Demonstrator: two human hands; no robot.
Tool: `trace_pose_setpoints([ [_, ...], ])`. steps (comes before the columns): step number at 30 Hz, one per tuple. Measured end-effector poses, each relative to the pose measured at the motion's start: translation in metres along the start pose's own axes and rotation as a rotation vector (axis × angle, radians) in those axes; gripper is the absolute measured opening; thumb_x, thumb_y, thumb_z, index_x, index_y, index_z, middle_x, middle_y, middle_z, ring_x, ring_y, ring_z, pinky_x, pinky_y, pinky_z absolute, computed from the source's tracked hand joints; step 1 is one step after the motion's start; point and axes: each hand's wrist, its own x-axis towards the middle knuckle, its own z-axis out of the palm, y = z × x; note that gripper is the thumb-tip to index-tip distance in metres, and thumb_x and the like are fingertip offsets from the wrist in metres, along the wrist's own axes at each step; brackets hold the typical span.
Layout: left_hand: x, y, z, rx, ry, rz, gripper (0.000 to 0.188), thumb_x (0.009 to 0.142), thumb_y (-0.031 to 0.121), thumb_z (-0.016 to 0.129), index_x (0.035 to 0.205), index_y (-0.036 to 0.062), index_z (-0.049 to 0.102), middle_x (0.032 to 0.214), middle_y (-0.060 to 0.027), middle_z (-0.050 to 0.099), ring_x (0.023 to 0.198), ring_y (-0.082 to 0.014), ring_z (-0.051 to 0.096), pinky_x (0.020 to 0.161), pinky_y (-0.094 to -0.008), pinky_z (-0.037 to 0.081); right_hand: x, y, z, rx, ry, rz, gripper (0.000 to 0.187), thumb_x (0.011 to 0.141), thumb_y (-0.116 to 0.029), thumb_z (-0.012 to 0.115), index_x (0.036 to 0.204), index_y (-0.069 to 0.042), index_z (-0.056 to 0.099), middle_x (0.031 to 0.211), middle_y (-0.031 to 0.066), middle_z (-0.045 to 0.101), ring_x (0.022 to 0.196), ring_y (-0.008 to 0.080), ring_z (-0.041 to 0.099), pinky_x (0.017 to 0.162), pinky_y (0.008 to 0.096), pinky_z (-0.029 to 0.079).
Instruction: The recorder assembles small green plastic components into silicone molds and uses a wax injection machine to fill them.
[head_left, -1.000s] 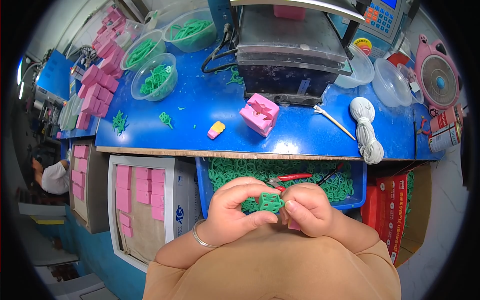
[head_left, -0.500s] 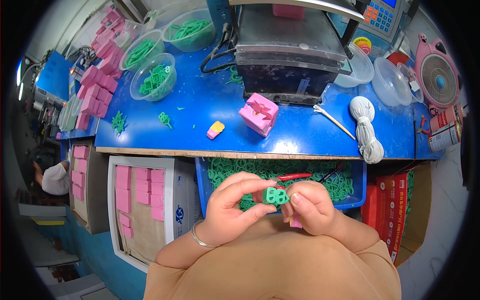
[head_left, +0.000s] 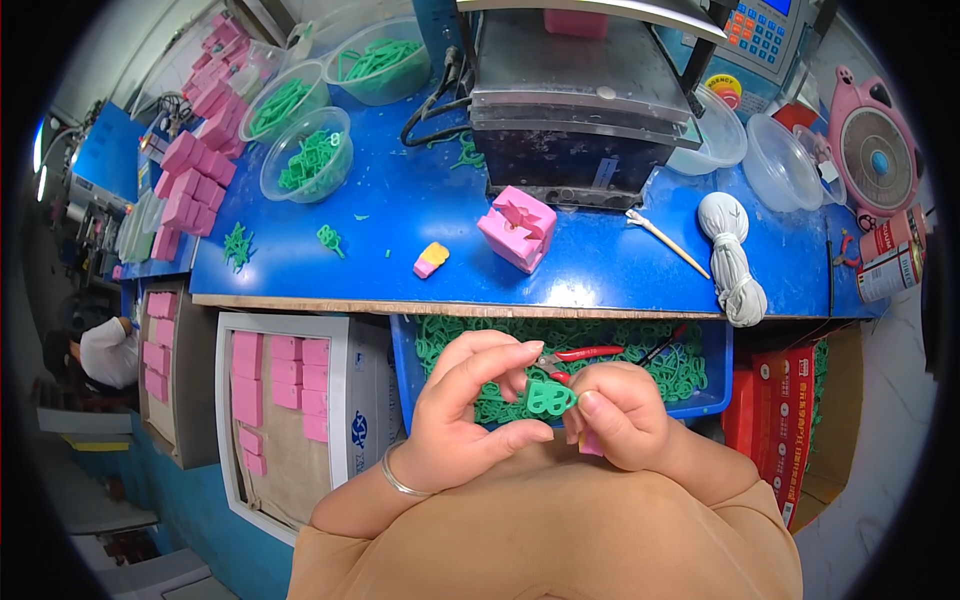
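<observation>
Thumb and forefinger of the right hand (head_left: 620,415) were pinched together on the looped end of a green openwork piece (head_left: 548,398), which stood out toward the left hand just above a blue tray (head_left: 405,372). Lower in that same hand, a small pink-and-yellow bit (head_left: 592,443) showed below the fingers. The left hand (head_left: 468,405) was curved and wide open around the piece; whether a rear finger touched it could not be told. Handling it well seemed to call for a light pinch, so the thin bars would not bend, and for working above the tray, where a slip would land among the green pieces (head_left: 455,340) and red-handled cutters (head_left: 588,353).

Beyond lay a blue surface (head_left: 400,180) with a pink block (head_left: 519,230) with a jagged opening, a wooden stick (head_left: 672,247) and a knotted white cloth (head_left: 733,260). A pink fan (head_left: 880,163) stood at the right; far left, a person in white (head_left: 110,352) was partly visible.
</observation>
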Motion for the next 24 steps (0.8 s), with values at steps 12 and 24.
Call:
trace_pose_setpoints([
  [12, -0.002, -0.001, 0.003, -0.017, 0.046, -0.013, 0.047, 0.072, 0.012, 0.075, 0.114, 0.0008, 0.056, 0.104, -0.0101, 0.051, 0.089, -0.0163, 0.052, 0.075, -0.0270, 0.045, -0.003, -0.004, 0.004, 0.040, 0.081, 0.090, 0.018, 0.091, -0.010, 0.045, 0.074, -0.003, 0.048, 0.056, 0.0027, 0.051, 0.046, 0.0129, 0.050, 0.046, 0.0271, 0.038],
  [24, -0.003, 0.001, -0.004, 0.073, -0.144, -0.112, 0.033, 0.076, 0.002, 0.069, 0.107, -0.0041, 0.057, 0.103, -0.0113, 0.053, 0.093, -0.0174, 0.054, 0.081, -0.0276, 0.044, -0.004, 0.001, 0.001, -0.122, 0.068, -0.035, 0.008, 0.083, -0.007, 0.054, 0.077, -0.003, 0.051, 0.062, 0.0064, 0.047, 0.051, 0.0207, 0.047, 0.048, 0.0322, 0.035],
])
